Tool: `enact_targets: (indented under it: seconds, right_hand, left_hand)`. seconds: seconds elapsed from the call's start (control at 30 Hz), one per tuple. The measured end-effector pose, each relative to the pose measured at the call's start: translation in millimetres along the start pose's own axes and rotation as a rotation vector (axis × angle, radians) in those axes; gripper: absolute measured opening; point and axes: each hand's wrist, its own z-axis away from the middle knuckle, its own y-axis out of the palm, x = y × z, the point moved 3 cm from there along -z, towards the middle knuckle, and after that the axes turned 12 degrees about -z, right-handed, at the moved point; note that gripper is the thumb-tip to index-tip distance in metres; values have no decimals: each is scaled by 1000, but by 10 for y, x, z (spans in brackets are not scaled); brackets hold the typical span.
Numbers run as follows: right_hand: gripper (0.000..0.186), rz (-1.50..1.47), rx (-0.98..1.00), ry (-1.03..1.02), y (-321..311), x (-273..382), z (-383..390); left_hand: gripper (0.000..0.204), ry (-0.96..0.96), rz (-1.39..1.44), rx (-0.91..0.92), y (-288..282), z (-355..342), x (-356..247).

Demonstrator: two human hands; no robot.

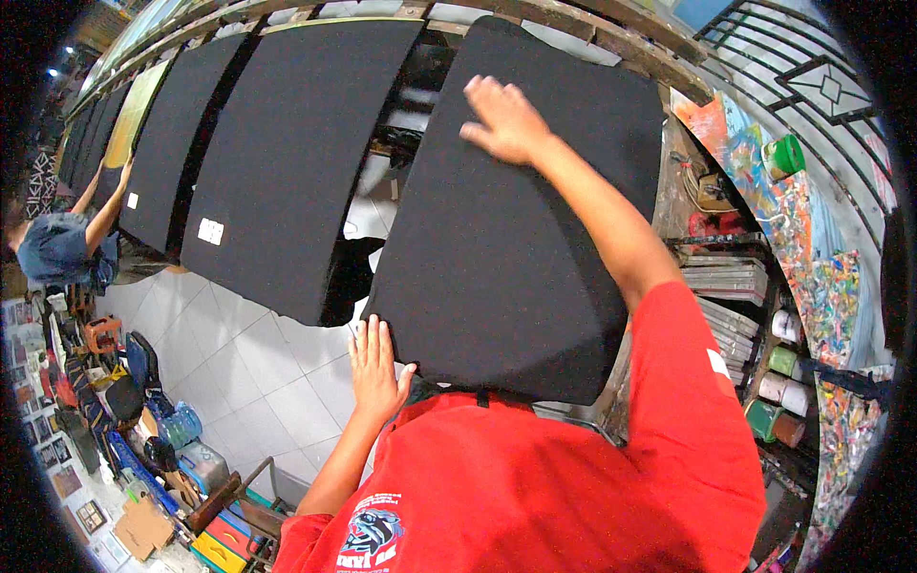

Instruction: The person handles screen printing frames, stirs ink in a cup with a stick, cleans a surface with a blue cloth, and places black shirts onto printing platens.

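Observation:
Directly in front of me lies a large black cloth piece (pixel 516 267), spread flat over a board. My right hand (pixel 509 121) is on its upper part, fingers extended and nothing held. At the cloth's near left edge rests my left hand (pixel 376 371), fingers stretched forward and the thumb apart. To the left is another black cloth-covered board (pixel 296 143) with a small white label (pixel 210 231) near its lower corner. A dark gap separates the two boards.
More black-covered boards (pixel 181 134) run off leftward, where another person (pixel 62 248) reaches to one. Shelves of stacked frames (pixel 723 282) and paint tubs (pixel 785 393) stand at my right. A green bucket (pixel 783 158) sits behind. Clutter and a water jug (pixel 180 425) occupy the lower left.

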Motion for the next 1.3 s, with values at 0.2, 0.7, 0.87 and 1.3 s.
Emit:
enact_targets:
  seconds: [0.2, 0.7, 0.87, 1.3]
  right_hand:
    - [83, -143, 136, -270, 480, 1467, 1054]
    - [81, 321, -39, 234, -424, -438, 2194]
    - [98, -195, 417, 151, 294, 1778, 3241]
    - [85, 191, -105, 417, 531, 1582, 1618]
  left_hand:
    - [81, -30, 73, -35, -2, -28, 13]
    - [80, 8, -3, -72, 4, -86, -66]
    - [82, 60, -22, -99, 62, -25, -29]
    - [76, 247, 218, -67, 82, 271, 874]
